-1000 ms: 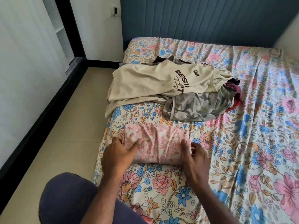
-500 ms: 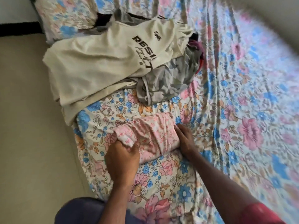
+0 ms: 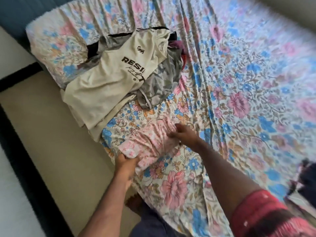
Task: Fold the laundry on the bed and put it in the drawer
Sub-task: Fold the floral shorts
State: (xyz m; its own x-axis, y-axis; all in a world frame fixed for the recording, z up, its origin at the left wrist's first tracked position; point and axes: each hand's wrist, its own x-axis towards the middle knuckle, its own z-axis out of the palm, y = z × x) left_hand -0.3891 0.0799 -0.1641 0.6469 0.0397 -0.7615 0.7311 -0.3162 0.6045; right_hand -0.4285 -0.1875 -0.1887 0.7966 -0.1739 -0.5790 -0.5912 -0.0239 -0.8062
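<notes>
A folded pink floral garment point(image 3: 150, 141) lies near the bed's left edge on the flowered sheet point(image 3: 239, 82). My left hand point(image 3: 127, 164) grips its near left end, fingers curled under the cloth. My right hand point(image 3: 183, 135) rests on its right end; blur hides how its fingers lie. Behind it sits a pile of unfolded laundry: a cream T-shirt point(image 3: 116, 79) with dark lettering on top, a grey patterned garment point(image 3: 162, 82) beneath, and dark and maroon pieces point(image 3: 177, 44) at the back.
A flowered pillow point(image 3: 56, 48) lies at the head of the bed against a blue headboard point(image 3: 15, 16). Beige floor point(image 3: 51, 134) runs along the bed's left side, bordered by a black strip. A dark object point(image 3: 306, 178) sits at the right edge.
My view has swung and tilted to the right. My left hand has slid down to the garment's near left end and grips it; my right hand stays on its right end.
</notes>
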